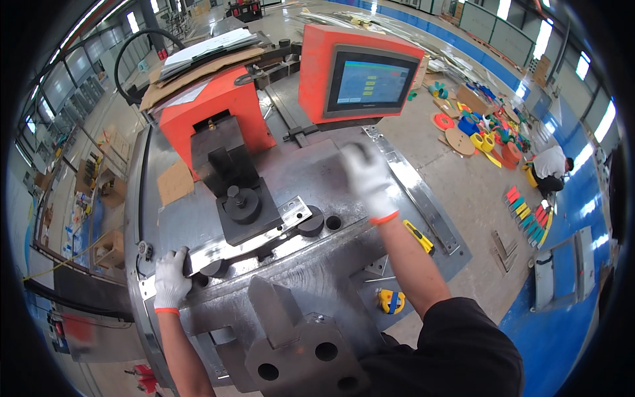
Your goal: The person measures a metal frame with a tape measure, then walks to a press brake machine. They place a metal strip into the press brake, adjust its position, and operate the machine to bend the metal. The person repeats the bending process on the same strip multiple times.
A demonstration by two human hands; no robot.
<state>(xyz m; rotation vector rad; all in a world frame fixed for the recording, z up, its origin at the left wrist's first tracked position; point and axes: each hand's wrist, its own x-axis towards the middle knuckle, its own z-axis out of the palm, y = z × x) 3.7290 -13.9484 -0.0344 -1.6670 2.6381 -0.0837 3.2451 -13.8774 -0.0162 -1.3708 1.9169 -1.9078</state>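
A shiny flat metal bar (218, 250) with holes near its ends lies across the steel machine table, passing beside a black die block (254, 221) with a round knob on top. White-gloved, my left hand (173, 279) grips the bar near its left end, fingers closed over it. My right hand (368, 177), in a matching glove, is over the table's right side, below the control screen (372, 81). It is smeared by motion, so its fingers are unclear; no object shows in it. Round black pegs (309, 223) stand against the bar.
A pointed steel block (274, 314) stands close in front of me. At the table's right lie a yellow utility knife (419, 237) and a yellow tape measure (391, 301). An orange machine housing (218, 126) rises behind. A person (550, 169) crouches beyond coloured rolls.
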